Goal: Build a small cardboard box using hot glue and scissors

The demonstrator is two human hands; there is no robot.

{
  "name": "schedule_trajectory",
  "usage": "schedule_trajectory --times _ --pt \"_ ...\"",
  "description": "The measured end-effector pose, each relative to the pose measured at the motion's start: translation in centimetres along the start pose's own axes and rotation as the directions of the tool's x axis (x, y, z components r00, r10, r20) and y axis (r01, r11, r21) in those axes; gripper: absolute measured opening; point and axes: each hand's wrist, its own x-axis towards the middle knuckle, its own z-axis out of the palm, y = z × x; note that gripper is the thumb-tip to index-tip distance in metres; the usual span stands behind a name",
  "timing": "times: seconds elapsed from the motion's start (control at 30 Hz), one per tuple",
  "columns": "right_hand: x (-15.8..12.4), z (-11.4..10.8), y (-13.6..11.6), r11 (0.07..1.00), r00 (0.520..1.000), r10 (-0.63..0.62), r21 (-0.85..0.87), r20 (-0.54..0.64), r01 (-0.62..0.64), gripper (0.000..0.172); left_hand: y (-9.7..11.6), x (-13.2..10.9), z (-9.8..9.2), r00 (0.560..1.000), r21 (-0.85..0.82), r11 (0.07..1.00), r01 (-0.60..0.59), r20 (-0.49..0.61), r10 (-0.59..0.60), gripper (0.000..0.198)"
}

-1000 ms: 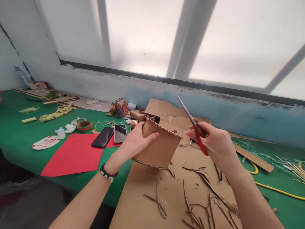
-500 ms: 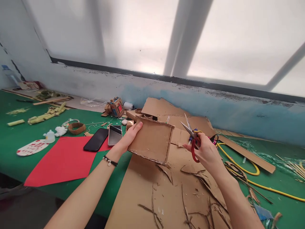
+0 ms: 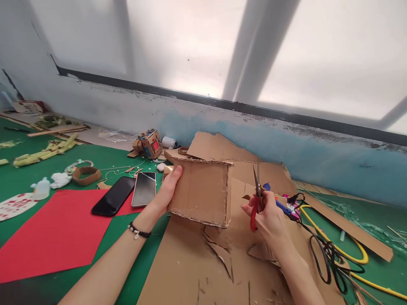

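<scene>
Covering nearly the whole lower view, the green tabletop (image 3: 104, 157) runs beneath a long window wall. A big cardboard sheet (image 3: 187, 271) lies flat on it at the near edge, littered with torn strips and offcuts, and more cardboard pieces (image 3: 219, 148) are stacked behind it against the wall. To the left a red paper sheet (image 3: 54, 233) lies flat, its far corner under two phones (image 3: 127, 195) lying side by side, one black, one with a pale case.

Held just above the big sheet is the cardboard box (image 3: 202, 192), an open-topped piece with a ragged lower edge. The left hand (image 3: 168, 190) grips its left side, thumb on the front wall and fingers tucked behind it. The right hand (image 3: 269, 216) is closed around the red handles of the scissors (image 3: 256, 190), blades pointing up and almost together, just beside the box's right edge and not touching it.

A black cable (image 3: 327, 254) loops over the sheet's right side, near a yellow cord (image 3: 356, 256). Farther back sit a small cardboard model (image 3: 149, 143) and a cardboard ring (image 3: 85, 174).
</scene>
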Motion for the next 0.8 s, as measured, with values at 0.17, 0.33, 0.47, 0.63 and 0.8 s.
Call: schedule_trajectory --times 0.17,0.33,0.47,0.63,0.8 --pt "2.3 -1.3 -2.0 0.991 0.988 -0.094 -0.082 0.125 0.104 0.051 -0.3 1.9 0.4 0.998 0.188 0.981 -0.039 0.057 0.029 0.069" --pt "4.8 -2.5 -2.8 0.914 0.947 -0.319 -0.252 0.036 0.318 0.058 -0.5 4.1 0.9 0.998 0.211 0.976 -0.045 0.046 0.036 0.069" --pt "5.6 -3.0 -2.1 0.897 0.943 -0.327 -0.334 -0.062 0.29 0.069 -0.9 4.3 0.7 0.998 0.159 0.986 -0.039 0.05 0.032 0.068" --pt "6.4 -3.3 -1.3 0.915 0.968 -0.229 -0.361 -0.102 0.179 0.077 -1.5 4.1 0.4 0.999 0.202 0.978 -0.046 -0.014 0.05 0.073" --pt "6.6 -3.2 -2.1 0.881 0.957 -0.291 -0.397 -0.021 0.259 0.076 -2.2 4.4 -0.1 0.999 0.172 0.985 -0.026 -0.022 0.03 0.075"
